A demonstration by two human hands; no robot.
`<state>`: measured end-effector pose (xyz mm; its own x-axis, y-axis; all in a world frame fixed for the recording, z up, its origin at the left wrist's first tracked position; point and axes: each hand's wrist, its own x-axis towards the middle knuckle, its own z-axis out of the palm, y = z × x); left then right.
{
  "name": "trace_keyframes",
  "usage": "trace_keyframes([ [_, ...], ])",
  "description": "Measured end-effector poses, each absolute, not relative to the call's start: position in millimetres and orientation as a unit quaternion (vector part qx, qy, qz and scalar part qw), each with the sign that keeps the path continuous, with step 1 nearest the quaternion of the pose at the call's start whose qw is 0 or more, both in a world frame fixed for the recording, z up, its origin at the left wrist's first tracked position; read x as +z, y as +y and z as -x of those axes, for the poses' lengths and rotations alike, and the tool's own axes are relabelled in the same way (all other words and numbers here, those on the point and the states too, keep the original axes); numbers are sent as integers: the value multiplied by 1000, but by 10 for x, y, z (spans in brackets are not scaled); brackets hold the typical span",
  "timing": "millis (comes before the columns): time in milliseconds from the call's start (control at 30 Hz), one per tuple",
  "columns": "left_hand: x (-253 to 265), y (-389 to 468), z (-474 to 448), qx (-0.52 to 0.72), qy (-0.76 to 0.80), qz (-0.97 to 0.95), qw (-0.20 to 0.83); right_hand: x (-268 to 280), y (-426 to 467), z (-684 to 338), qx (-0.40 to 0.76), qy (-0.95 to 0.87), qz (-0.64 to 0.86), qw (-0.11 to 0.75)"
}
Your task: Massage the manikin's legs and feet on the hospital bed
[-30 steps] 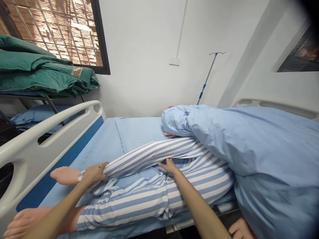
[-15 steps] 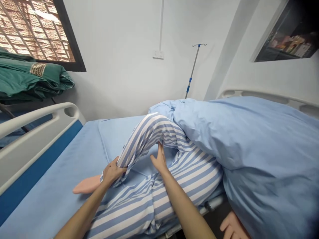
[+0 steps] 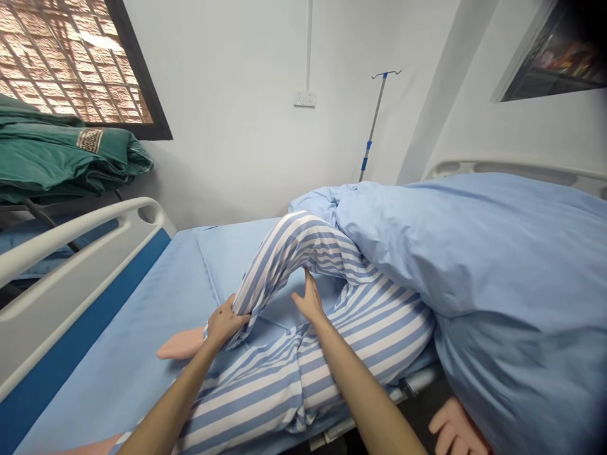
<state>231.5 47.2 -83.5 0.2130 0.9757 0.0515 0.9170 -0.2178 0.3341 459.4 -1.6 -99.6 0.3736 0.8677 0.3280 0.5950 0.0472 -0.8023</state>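
Observation:
A manikin's leg in blue-and-white striped trousers [image 3: 310, 243] is bent, with its knee raised above the bed. My left hand [image 3: 228, 321] is closed around the lower shin, just above the bare plastic-looking foot [image 3: 181, 343]. Under the bent knee, my right hand [image 3: 310, 300] touches the back of the leg with its fingers stretched upward and its thumb apart; some fingertips are hidden by the cloth. The other striped leg [image 3: 265, 395] lies flat along the near side of the bed, beneath my forearms.
A blue quilt [image 3: 497, 253] covers the manikin's upper body. Its plastic-looking hand [image 3: 458, 426] hangs beside the bed. A bed end board [image 3: 142, 218] stands at left, an IV pole [image 3: 374, 126] by the wall. Folded green cloth [image 3: 71, 155] lies at far left.
The view has shifted, so the bed and leg appear slightly further right. Part of the flat leg's foot now shows at lower left. Both hands keep their places on the bent leg.

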Motion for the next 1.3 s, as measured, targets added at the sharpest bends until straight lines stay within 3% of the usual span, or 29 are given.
trace_keyframes([
  [1000,-635,380,-1961,115,583,-783,185,-1011,-105,-4649,150,-476,744,444],
  [1300,-653,478,-1386,41,593,-796,115,-1029,-97,-4638,129,-478,776,391],
])
